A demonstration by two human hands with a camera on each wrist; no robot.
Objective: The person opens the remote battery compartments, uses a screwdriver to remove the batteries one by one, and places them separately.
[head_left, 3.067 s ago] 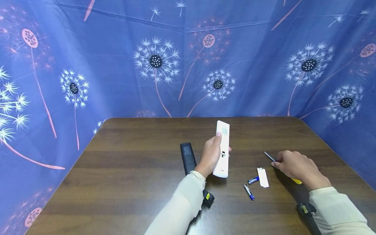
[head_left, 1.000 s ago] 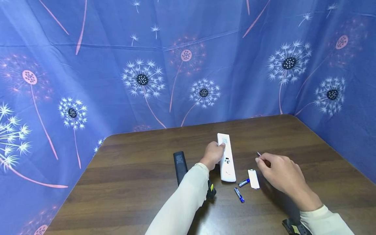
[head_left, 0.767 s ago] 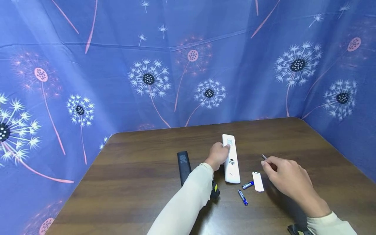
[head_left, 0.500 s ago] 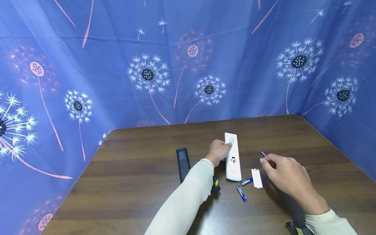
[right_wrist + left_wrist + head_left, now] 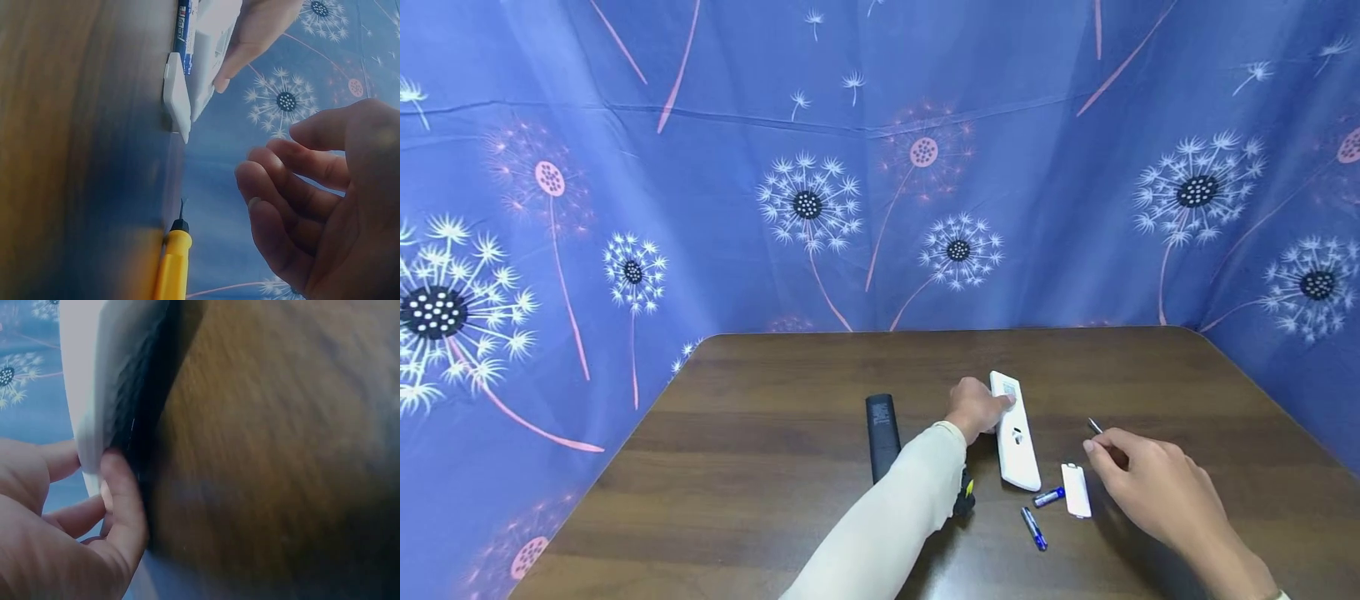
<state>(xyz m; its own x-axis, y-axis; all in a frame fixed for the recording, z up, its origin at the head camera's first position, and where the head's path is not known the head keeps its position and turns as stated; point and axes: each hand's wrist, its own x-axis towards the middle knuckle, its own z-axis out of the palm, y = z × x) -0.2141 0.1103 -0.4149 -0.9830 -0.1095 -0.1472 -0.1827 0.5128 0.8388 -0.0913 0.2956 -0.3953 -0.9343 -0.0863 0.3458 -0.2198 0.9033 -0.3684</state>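
Left grip (image 5: 976, 407): pinching long white plastic remote (image 5: 1021, 462)
Right grip (image 5: 1157, 483): released
Likely step: steadying
Next: we'd pinch blue-silver cylindrical battery (image 5: 1033, 528)

White remote (image 5: 1017, 458), greyish printed square (image 5: 1010, 388); left of it, a black remote (image 5: 882, 437). Right of it, a white cover (image 5: 1076, 492) and yellow-handled screwdriver (image 5: 173, 265); on its near side, blue-and-silver batteries (image 5: 1033, 528). Under it, brown wood-grain surface (image 5: 760, 450); behind it, blue cloth (image 5: 715, 217) with white-and-pink dandelions (image 5: 807, 205).

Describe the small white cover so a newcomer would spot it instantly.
On the wood-grained table, find the long white remote. Right of it, beside two blue-and-silver batteries, lies the small white cover. It's the short, flat white piece; the remote is far longer.
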